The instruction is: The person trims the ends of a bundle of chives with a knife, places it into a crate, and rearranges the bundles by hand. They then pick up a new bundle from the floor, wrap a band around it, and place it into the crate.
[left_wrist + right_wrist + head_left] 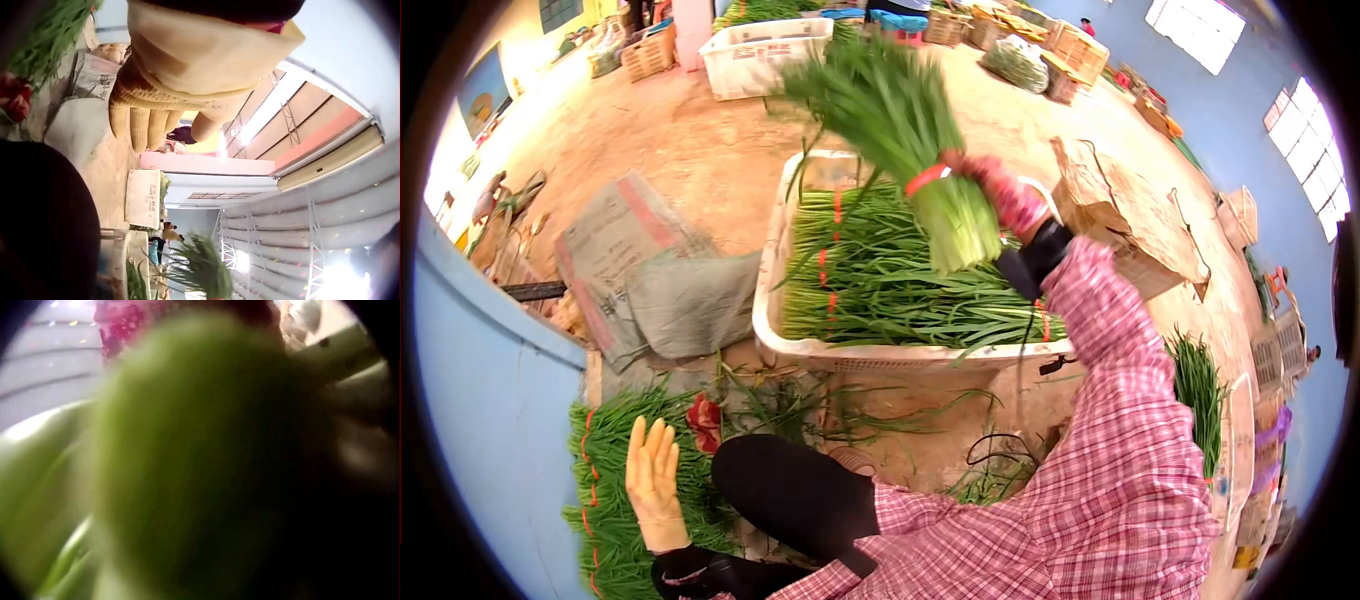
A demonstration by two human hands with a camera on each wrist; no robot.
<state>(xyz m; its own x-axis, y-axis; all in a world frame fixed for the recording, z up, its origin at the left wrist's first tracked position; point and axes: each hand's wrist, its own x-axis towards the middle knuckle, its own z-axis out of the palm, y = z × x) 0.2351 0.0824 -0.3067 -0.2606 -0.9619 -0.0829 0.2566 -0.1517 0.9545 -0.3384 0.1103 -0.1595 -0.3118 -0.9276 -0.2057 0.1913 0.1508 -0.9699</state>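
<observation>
My right hand (997, 188), with a red-and-white patterned covering, grips a bunch of green chives (905, 130) bound by an orange band. The bunch is raised over a white plastic crate (912, 355), its leaf tips up and to the left and its pale stalk ends low. Several banded bunches (890, 270) lie inside the crate. Blurred green stalks (181, 462) fill the right wrist view and hide the fingers. My left hand (654, 480), in a cream glove, is held up with fingers extended, over piled chives (625, 530) at the lower left.
Sacks (690, 300) lie left of the crate, beside a blue wall (480, 420). A cardboard box (1125, 220) stands to its right. Loose leaves (900, 415) litter the floor by my knee (790, 490). Another white crate (765, 60) is farther back.
</observation>
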